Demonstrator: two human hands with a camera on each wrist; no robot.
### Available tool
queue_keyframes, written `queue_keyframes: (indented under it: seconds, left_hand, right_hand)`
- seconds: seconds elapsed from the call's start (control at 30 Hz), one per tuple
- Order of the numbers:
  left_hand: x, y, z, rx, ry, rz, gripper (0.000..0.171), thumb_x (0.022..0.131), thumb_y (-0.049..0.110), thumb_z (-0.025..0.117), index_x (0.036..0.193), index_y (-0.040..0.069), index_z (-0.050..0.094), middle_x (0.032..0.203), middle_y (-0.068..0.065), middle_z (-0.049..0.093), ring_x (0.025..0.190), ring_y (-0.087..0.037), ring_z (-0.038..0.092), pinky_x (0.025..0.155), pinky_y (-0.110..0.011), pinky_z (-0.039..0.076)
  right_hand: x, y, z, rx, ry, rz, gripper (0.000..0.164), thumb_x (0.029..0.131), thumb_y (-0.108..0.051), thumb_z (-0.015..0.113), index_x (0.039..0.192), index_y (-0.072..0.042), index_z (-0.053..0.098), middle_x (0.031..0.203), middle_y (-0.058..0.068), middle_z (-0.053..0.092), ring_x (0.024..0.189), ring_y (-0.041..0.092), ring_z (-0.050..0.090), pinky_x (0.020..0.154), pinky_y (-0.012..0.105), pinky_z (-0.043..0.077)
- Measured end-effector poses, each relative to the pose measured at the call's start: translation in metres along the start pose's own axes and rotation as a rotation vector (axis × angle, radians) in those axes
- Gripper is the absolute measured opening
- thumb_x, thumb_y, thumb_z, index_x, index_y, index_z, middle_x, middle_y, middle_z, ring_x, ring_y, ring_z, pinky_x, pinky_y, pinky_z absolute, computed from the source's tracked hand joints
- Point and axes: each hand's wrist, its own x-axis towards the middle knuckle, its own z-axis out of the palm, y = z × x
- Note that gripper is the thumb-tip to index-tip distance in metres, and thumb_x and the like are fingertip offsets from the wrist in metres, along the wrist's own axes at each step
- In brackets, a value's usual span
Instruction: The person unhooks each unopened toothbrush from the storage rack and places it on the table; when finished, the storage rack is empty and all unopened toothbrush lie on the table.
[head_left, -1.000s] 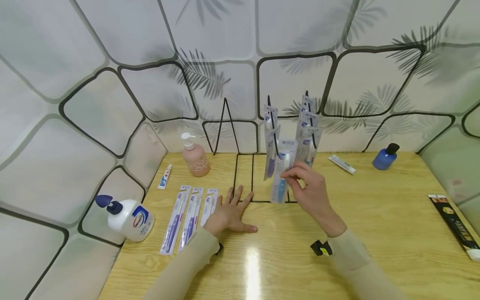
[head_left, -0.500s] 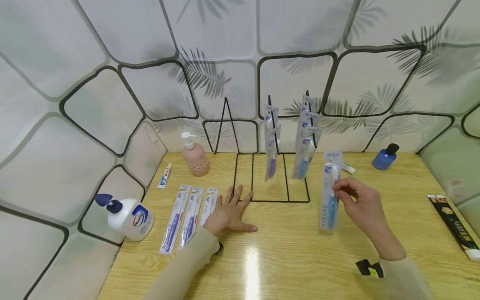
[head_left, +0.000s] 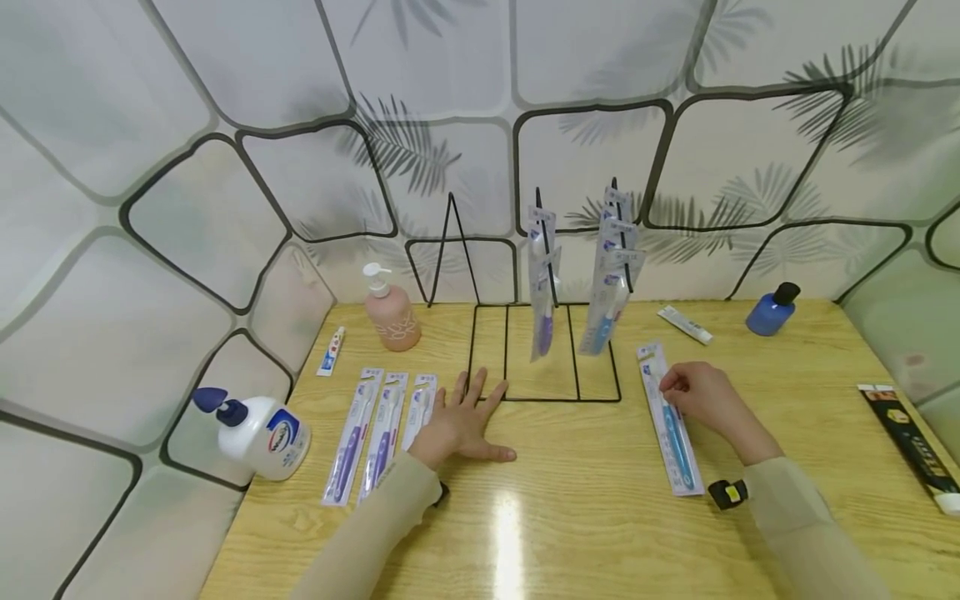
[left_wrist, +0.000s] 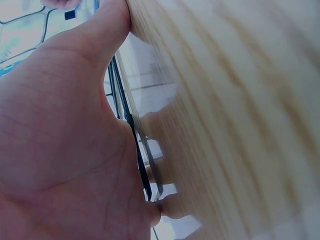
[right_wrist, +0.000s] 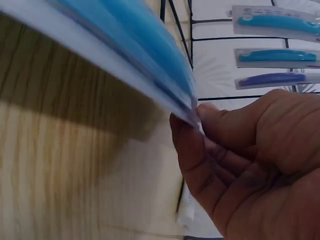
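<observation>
My right hand (head_left: pixel 708 400) pinches the edge of a packaged blue toothbrush (head_left: pixel 677 442) between thumb and forefinger, low over the table to the right of a black wire rack (head_left: pixel 543 401). In the right wrist view the pack (right_wrist: pixel 130 45) slants up from the fingertips. My left hand (head_left: pixel 461 425) lies with fingers spread on the table, fingertips at the rack's front left bar. Beside it lie three packaged purple toothbrushes (head_left: pixel 349 442), one partly hidden by the hand. Packaged toothbrushes hang on the rack's two hooks, a purple one (head_left: pixel 545 329) in front on the left, blue ones (head_left: pixel 602 325) on the right.
A pink pump bottle (head_left: pixel 393 321) and a small toothpaste tube (head_left: pixel 331 352) stand and lie at the back left. A white pump bottle (head_left: pixel 266 437) leans nearer. To the right are a white tube (head_left: pixel 685 325), a blue bottle (head_left: pixel 771 312) and a black toothpaste tube (head_left: pixel 909 446).
My right hand has taken the blue toothbrush pack from the left hook, carried it right and lowered it toward the table. The left hand has stayed put.
</observation>
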Motion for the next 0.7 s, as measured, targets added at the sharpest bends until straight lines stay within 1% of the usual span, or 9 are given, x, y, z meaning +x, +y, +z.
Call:
queue_keyframes:
  seconds: [0.17, 0.3, 0.43, 0.57, 0.7]
  left_hand:
    - [0.0054, -0.0033, 0.0031, -0.024, -0.03, -0.006, 0.117, 0.077, 0.085, 0.06, 0.161, 0.043, -0.009, 0.171, -0.001, -0.021, 0.159, -0.034, -0.015, 0.124, -0.066, 0.002]
    - [0.0044, -0.0025, 0.0027, -0.017, -0.019, -0.003, 0.117, 0.077, 0.085, 0.06, 0.162, 0.042, -0.007, 0.172, -0.002, -0.019, 0.159, -0.034, -0.013, 0.124, -0.066, 0.004]
    - [0.0001, -0.0008, -0.0003, 0.009, 0.0, 0.002, 0.116, 0.077, 0.086, 0.058, 0.163, 0.04, -0.005, 0.172, -0.004, -0.015, 0.16, -0.035, -0.009, 0.124, -0.067, 0.007]
    - [0.0002, -0.0007, -0.0005, 0.014, 0.007, 0.004, 0.116, 0.077, 0.087, 0.058, 0.163, 0.039, -0.004, 0.172, -0.005, -0.014, 0.16, -0.036, -0.008, 0.123, -0.067, 0.008]
    - [0.0006, -0.0011, 0.0007, 0.004, 0.008, 0.006, 0.116, 0.077, 0.086, 0.058, 0.163, 0.04, -0.004, 0.172, -0.004, -0.015, 0.16, -0.036, -0.009, 0.123, -0.067, 0.007]
  right_hand:
    - [0.0091, 0.0043, 0.0026, -0.004, -0.052, 0.079, 0.008, 0.091, -0.003, 0.064, 0.093, 0.002, 0.068, 0.078, 0.009, 0.065, 0.064, 0.015, 0.057, 0.06, 0.03, 0.045]
    - [0.0114, 0.0065, 0.0021, -0.015, -0.062, 0.117, 0.01, 0.092, -0.006, 0.065, 0.093, 0.003, 0.068, 0.08, 0.011, 0.066, 0.067, 0.017, 0.058, 0.06, 0.031, 0.046]
    - [0.0109, 0.0061, 0.0014, -0.042, -0.054, 0.151, 0.011, 0.091, -0.009, 0.067, 0.088, 0.001, 0.068, 0.077, 0.01, 0.065, 0.066, 0.018, 0.057, 0.058, 0.03, 0.044]
    - [0.0087, 0.0021, -0.0001, -0.095, -0.047, 0.178, 0.014, 0.091, -0.012, 0.067, 0.081, -0.002, 0.066, 0.072, 0.007, 0.063, 0.063, 0.019, 0.054, 0.056, 0.031, 0.04]
    - [0.0049, -0.003, -0.0026, -0.154, -0.075, 0.243, 0.018, 0.094, -0.019, 0.065, 0.084, -0.003, 0.066, 0.073, 0.007, 0.063, 0.064, 0.02, 0.054, 0.056, 0.032, 0.04]
